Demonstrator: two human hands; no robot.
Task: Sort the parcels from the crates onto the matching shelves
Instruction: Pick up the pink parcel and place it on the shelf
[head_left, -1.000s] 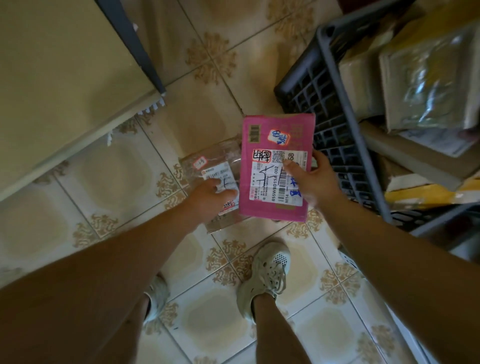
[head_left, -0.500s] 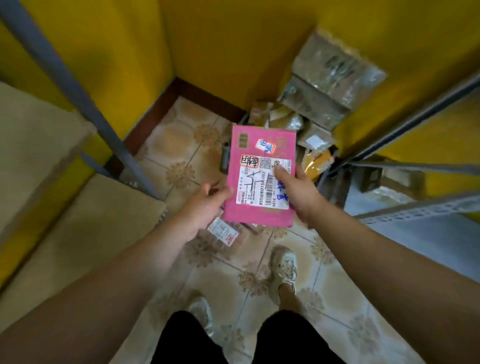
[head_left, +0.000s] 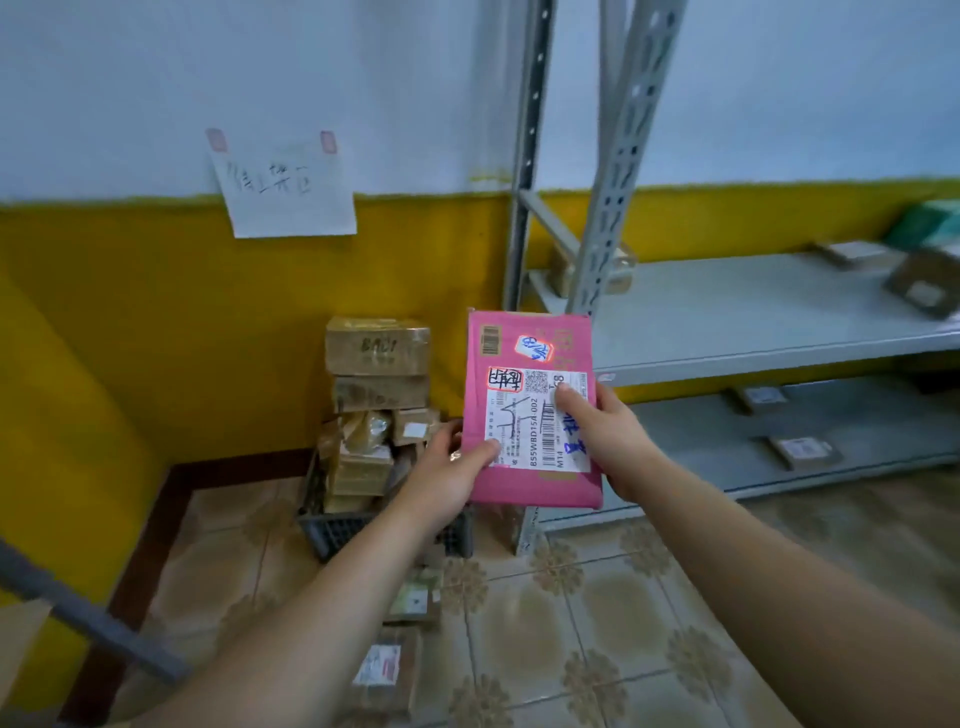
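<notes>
With left hand (head_left: 448, 480) and right hand (head_left: 609, 439) gripping it, the pink parcel (head_left: 524, 483) now faces the shelves (head_left: 727, 312) for placing.

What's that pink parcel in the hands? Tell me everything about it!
It's a flat pink parcel, like a soft mailer, held upright in the air. A white shipping label with barcodes and blue handwriting covers its middle, a small sticker above. The left hand pinches its left edge; the right hand grips the right edge, thumb on the label.
</notes>
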